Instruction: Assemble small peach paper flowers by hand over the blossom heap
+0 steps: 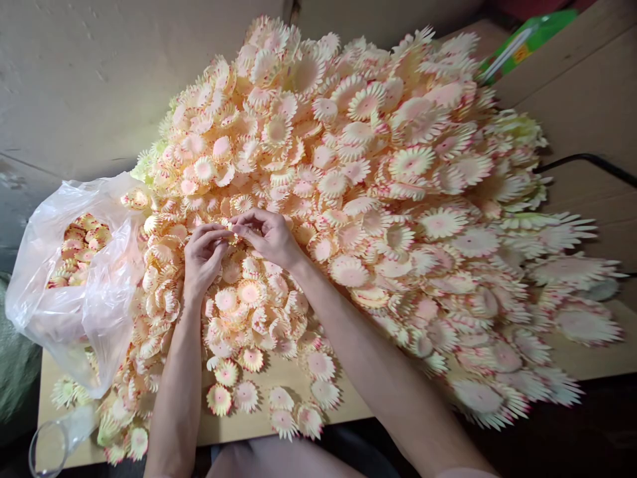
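Both my hands meet over a great heap of cream artificial flower petals, round pieces with pink centres and fringed, red-tipped edges. My left hand pinches a small petal piece from the left side. From the right, my right hand closes its thumb and fingers on the same piece. Much of that piece is hidden by the fingertips. More loose petals lie just below and around both hands.
A clear plastic bag at the left holds more red-edged petals. An empty clear cup lies at the table's near left corner. A green packet and cardboard stand at the back right, near a black cable.
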`<control>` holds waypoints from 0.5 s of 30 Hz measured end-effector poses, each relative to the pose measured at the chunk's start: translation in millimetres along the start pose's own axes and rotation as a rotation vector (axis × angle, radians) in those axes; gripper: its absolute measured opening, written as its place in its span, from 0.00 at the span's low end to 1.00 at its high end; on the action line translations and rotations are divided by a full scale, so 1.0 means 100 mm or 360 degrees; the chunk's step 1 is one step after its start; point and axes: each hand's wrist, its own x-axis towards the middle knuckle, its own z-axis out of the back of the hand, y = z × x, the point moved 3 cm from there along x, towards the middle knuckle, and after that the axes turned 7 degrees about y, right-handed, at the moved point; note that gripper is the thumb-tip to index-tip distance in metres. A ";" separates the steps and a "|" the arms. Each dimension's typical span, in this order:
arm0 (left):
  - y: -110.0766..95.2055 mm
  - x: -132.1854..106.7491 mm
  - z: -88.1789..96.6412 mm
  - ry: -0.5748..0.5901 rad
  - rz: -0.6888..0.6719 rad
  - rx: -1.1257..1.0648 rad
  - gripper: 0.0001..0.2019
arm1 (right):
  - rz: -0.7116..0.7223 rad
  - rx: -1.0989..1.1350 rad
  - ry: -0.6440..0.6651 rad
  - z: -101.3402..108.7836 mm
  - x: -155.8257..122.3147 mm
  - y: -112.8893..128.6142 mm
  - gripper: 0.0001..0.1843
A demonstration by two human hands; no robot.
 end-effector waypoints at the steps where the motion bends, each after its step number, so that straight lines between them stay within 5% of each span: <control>1: -0.01 0.00 0.00 -0.0008 -0.0018 0.0045 0.07 | 0.0001 -0.0008 -0.0005 0.00 0.00 0.00 0.22; 7: 0.00 -0.01 0.02 -0.0162 -0.0127 0.0081 0.05 | 0.0006 -0.0065 0.0034 -0.01 -0.02 0.04 0.20; 15: 0.08 0.00 0.01 -0.0113 -0.0265 0.0025 0.06 | 0.0149 -0.0242 -0.0007 -0.01 -0.02 0.06 0.18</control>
